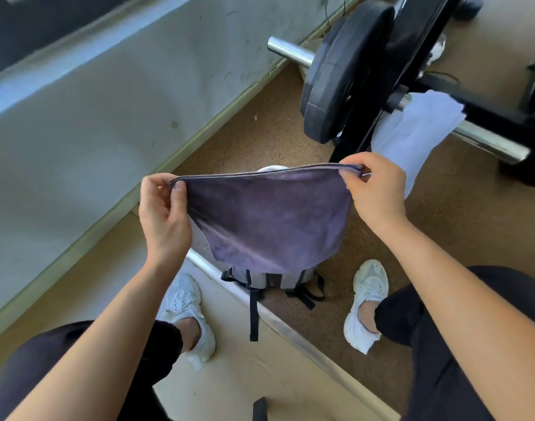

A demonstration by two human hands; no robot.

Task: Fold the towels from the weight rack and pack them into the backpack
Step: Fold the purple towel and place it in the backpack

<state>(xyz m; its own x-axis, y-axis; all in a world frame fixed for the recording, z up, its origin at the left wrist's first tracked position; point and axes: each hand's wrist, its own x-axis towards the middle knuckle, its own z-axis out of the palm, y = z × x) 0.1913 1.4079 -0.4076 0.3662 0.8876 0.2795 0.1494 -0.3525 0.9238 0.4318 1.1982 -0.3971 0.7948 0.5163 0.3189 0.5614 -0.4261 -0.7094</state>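
Pinching the purple towel [269, 217] by its two upper corners, both hands hold it stretched out in the air in front of the person. The top edge is pulled taut and the rest sags in a curve below. The left hand [164, 214] has its thumb on the near side of the cloth and its fingers curled behind the corner. The right hand [375, 189] grips the other corner between thumb and bent fingers, its back turned to the camera. Both forearms are bare and reach forward from the lower corners of the view.

The towel hangs directly over a grey backpack [260, 279] with dark straps, which stands on the floor [254, 126] between two white shoes [187, 302]. The cloth hides most of the bag, so its opening cannot be seen.

Beyond the right hand, a white towel [418, 132] is draped over a barbell [491, 144] that rests in a black rack frame [418, 34]. A black weight plate [336, 77] sits on the bar just beside it. A metal strip [305, 335] runs slantwise across the floor under the backpack.
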